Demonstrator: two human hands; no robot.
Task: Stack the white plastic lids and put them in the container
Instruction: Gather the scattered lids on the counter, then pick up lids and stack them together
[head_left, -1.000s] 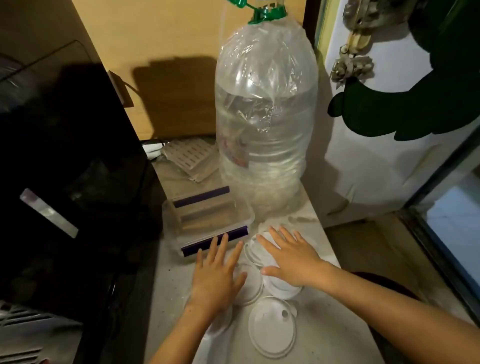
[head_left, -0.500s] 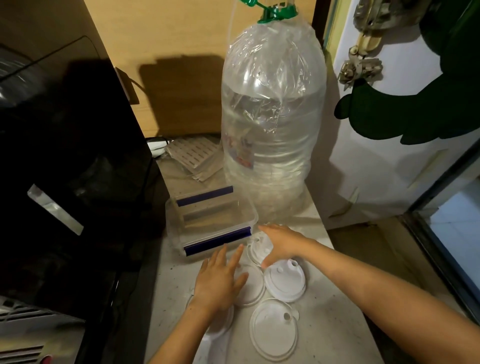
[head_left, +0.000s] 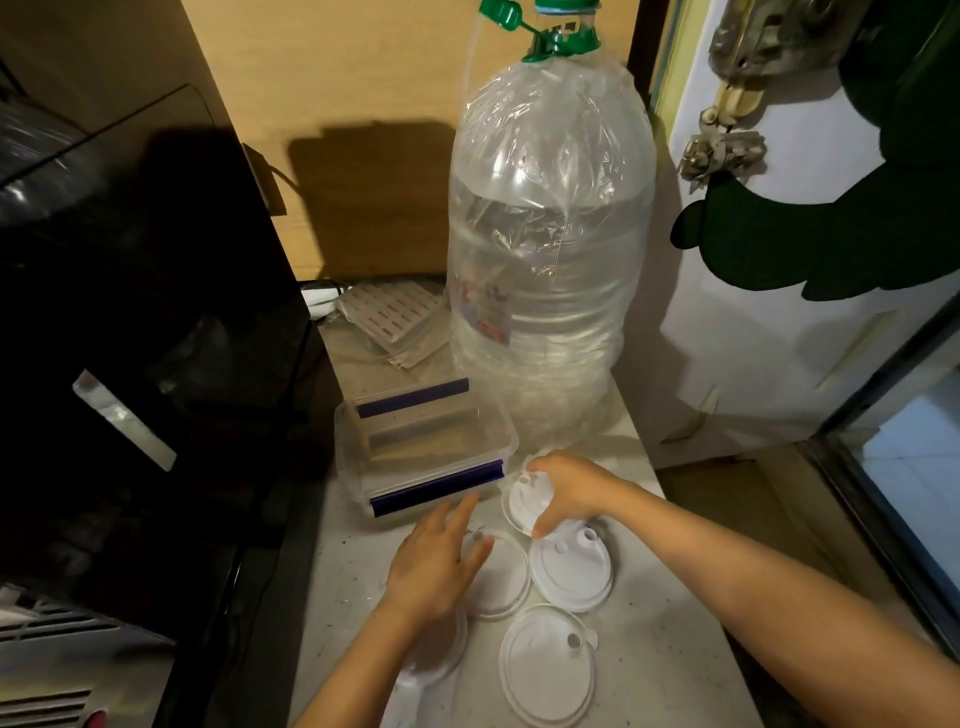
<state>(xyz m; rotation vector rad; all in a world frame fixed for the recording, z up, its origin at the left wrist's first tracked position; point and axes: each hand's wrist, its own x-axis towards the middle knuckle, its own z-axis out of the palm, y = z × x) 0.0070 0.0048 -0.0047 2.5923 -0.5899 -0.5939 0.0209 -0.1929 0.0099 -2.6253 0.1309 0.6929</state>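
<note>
Several round white plastic lids lie on the pale counter (head_left: 670, 670). My right hand (head_left: 563, 486) grips one white lid (head_left: 524, 501) by its rim, tilted up just in front of the clear container (head_left: 358, 483) with blue clips. My left hand (head_left: 439, 564) lies flat with fingers apart, resting partly over a middle lid (head_left: 501, 584) and hiding most of another lid (head_left: 441, 654). A lid with two spouts (head_left: 569, 574) sits to the right, and a further lid (head_left: 545, 667) lies nearest me.
A big water bottle (head_left: 550, 270) wrapped in clear plastic stands behind the container. A black appliance (head_left: 130, 338) fills the left side. A slotted plastic piece (head_left: 389, 312) lies at the back. The counter's right edge drops to the floor (head_left: 769, 514).
My right hand has closed on the far lid and tipped it up off the counter. My left hand has stayed flat on the lids, shifting slightly.
</note>
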